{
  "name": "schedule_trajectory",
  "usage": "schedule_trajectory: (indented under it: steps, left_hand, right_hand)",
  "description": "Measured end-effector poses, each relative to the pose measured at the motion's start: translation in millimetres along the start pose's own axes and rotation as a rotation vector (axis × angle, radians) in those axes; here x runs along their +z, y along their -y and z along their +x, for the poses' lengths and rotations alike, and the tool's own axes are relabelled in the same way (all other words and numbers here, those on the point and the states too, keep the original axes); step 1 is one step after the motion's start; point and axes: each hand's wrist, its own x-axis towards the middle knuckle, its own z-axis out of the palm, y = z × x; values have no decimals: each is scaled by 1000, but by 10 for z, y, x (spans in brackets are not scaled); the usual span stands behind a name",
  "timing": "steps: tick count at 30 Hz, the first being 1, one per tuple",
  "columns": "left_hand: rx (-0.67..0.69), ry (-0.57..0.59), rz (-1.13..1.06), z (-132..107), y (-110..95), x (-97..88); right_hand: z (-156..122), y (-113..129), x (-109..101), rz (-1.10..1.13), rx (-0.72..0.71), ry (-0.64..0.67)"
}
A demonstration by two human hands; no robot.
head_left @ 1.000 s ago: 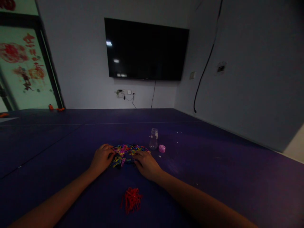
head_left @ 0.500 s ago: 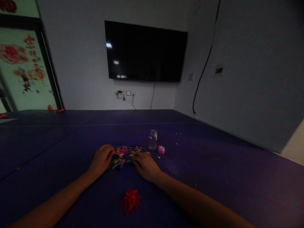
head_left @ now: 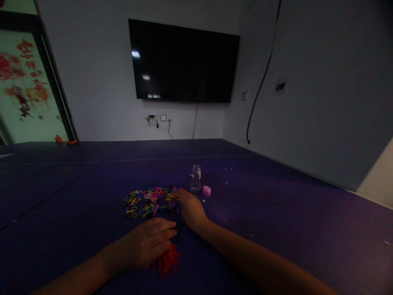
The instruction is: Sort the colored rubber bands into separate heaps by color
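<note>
A spread of small multicoloured elastic bands (head_left: 150, 194) lies on the dark purple tabletop, mixing yellow, pink, blue and black ones. My right hand (head_left: 192, 209) rests at the right edge of this spread, fingers stretched out onto the bands. Closer to me, a heap of red elastic bands (head_left: 170, 263) lies by itself. My left hand (head_left: 150, 242) hovers over the upper left of the red heap, its fingers extended and its thumb out of sight. Whether a band is under those fingers is hidden.
A clear bottle (head_left: 195, 180) stands uncapped beyond my right hand, a pink cap (head_left: 206, 191) beside it. White scraps (head_left: 226, 182) dot the purple tabletop (head_left: 264, 213). A television (head_left: 184, 61) hangs on the far wall, and a black cable (head_left: 258, 96) dangles at the right.
My left hand has come back from the multicoloured bands to the red heap, uncovering the left part of the spread. My right hand remains at the bands. The view has shifted slightly.
</note>
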Motion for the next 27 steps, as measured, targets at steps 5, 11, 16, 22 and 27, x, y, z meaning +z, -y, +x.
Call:
schedule_trajectory:
  steps: [5, 11, 16, 22, 27]
  left_hand:
    - [-61, -1, 36, -42, 77, -48]
    - [-332, -114, 70, -105, 349, 82]
    - [-574, -31, -8, -95, 465, 144]
    - [-553, 111, -74, -37, 408, 121]
    - [-565, 119, -76, -54, 427, 167]
  right_hand:
    - [7, -26, 28, -1, -13, 15]
    - [23, -67, 66, -51, 29, 60]
    - [11, -23, 5, -77, -49, 139]
    - [10, -50, 15, -101, -41, 162]
    - [12, -83, 40, -123, -36, 175]
